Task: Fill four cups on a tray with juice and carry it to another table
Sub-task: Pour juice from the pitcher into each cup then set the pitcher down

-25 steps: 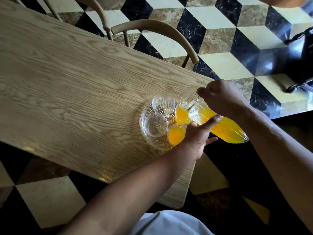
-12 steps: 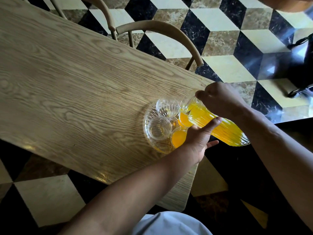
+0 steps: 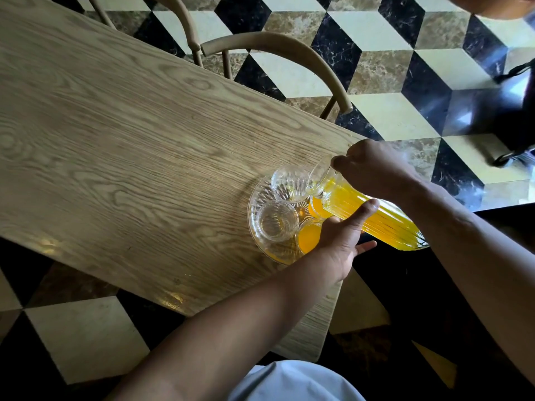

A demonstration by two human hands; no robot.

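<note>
On the wooden table (image 3: 115, 146) a clear glass tray (image 3: 254, 224) sits near the corner closest to the person, carrying four cups. Going left to right: the near-left cup (image 3: 276, 221) is empty; the far cup (image 3: 291, 183), at about 12 o'clock on the tray, also looks empty; the near-right cup (image 3: 309, 237), at about 5 o'clock, holds orange juice; and the far-right cup (image 3: 315, 205), at about 3 o'clock, shows juice under the pitcher's neck.

The left hand (image 3: 341, 235) reaches in from 6 o'clock, thumb raised against the underside of the ribbed glass pitcher (image 3: 376, 218), fingers loosely extended below it, supporting and not clasping. The right hand (image 3: 373, 169) comes from 4 o'clock and curls round the pitcher's upper part by the mouth; the exact grip is hidden.

What the next pour turns on: the pitcher's long axis runs from 4 o'clock, where its juice-filled base hangs past the table edge, up to 10 o'clock, where its mouth lies at the rim of the far cup. That cup lies straight ahead along this axis, so tipping further should fill it; the near-left cup lies off toward 8 o'clock and would need the mouth swung left. The right hand is nearer the mouth and would steer it.
</note>
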